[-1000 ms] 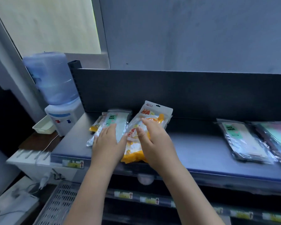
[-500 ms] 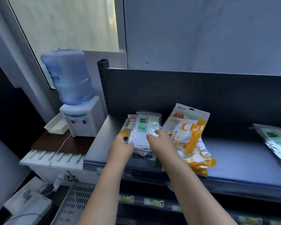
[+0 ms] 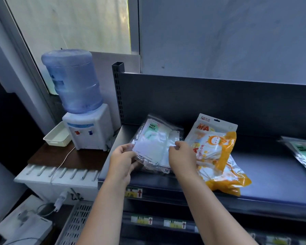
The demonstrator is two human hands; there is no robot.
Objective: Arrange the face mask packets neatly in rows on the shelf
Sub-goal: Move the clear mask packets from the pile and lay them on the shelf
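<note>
A clear packet of white face masks with a green label (image 3: 154, 142) lies at the left end of the dark shelf (image 3: 272, 174), on top of other clear packets. My left hand (image 3: 123, 160) pinches its near left corner. My right hand (image 3: 181, 156) grips its right edge. An orange and white mask packet (image 3: 217, 152) lies just to the right, partly under my right wrist, its near end reaching the shelf's front edge. Another green-labelled clear packet (image 3: 304, 152) lies at the far right, cut off by the frame.
A water dispenser (image 3: 83, 110) with a blue bottle stands on a side table left of the shelf, beside a white tray (image 3: 57, 137). The shelf's dark back panel (image 3: 201, 103) rises behind the packets. Lower shelves with price tags (image 3: 134, 192) sit below.
Both hands have shifted left from the orange packet onto the clear packet stack and taken hold of its edges. The view has swung left, so the right-hand packets have slid toward the frame edge.
</note>
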